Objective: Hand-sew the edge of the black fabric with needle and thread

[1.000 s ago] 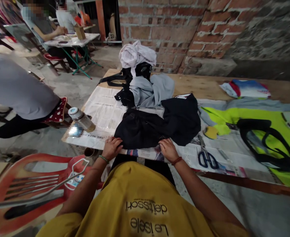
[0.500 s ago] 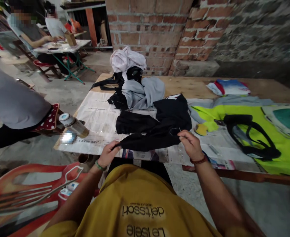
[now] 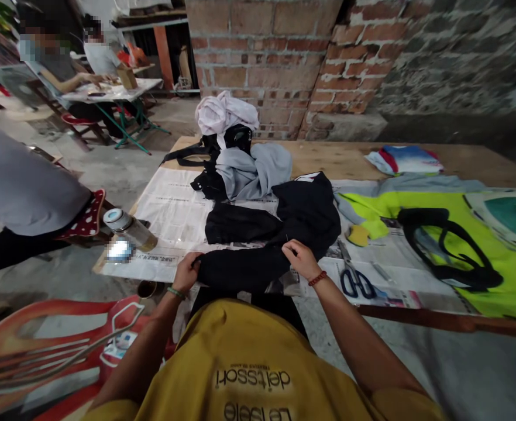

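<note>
Black cloth [image 3: 258, 245] lies on the newspaper [image 3: 174, 216] at the near edge of the table [image 3: 341, 155], and some of it hangs over the edge toward the person. The left hand [image 3: 186, 272] is closed on the left end of the cloth. The right hand [image 3: 299, 259] pinches the cloth higher up, and a thin bit, maybe a needle or a thread, sticks up from its fingers; it is too small to tell which.

I think the cloth could slide off the table if a hand lets go, since part of it hangs down. If that thin bit is a needle, it could prick a finger. The scissors [image 3: 354, 279] lie just right of the right hand, so an arm could bump them. The bottle [image 3: 130, 229] stands near the table's left edge and could be knocked off.

The yellow shirt [image 3: 258, 362] has words seen upside down: "deltssoh", and below it something like "Le isele". The newspaper print is too small to read.
</note>
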### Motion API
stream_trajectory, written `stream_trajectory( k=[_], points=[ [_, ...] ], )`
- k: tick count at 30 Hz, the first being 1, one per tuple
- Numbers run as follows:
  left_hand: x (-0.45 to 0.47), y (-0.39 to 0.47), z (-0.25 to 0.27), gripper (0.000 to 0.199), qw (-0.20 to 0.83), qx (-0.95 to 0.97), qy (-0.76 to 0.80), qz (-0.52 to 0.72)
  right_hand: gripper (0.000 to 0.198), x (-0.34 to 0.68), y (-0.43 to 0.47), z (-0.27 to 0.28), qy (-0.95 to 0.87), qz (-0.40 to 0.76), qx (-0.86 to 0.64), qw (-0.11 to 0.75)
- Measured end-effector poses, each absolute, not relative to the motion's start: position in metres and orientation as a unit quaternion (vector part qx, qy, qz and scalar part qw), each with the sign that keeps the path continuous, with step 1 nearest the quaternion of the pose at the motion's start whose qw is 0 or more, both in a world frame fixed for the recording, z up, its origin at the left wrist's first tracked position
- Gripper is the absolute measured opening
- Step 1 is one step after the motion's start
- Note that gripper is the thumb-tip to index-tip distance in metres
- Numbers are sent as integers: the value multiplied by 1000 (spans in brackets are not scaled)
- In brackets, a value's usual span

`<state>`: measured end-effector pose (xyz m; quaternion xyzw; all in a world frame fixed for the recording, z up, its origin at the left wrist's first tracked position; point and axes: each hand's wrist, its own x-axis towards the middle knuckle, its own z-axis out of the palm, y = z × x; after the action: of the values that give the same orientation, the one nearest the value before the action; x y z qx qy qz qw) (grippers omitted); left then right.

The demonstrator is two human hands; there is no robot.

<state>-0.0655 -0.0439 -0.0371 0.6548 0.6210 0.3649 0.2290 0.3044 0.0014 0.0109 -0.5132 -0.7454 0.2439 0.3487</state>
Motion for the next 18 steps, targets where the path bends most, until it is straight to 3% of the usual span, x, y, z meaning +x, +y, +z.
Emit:
stream_trajectory(
  k=[4, 10, 18],
  points=[
    [-63, -41, -27, 26, 209, 655, 621, 376, 18, 310, -9, 15, -766, 200, -508, 339],
    [-51, -27, -7, 30, 96, 647, 621, 433, 9, 307, -12, 6, -774, 141, -507, 353],
    [-62, -48, -34, 35, 38, 650, 687, 323, 14, 308, -22, -1, -786, 127, -479, 369]
  ],
)
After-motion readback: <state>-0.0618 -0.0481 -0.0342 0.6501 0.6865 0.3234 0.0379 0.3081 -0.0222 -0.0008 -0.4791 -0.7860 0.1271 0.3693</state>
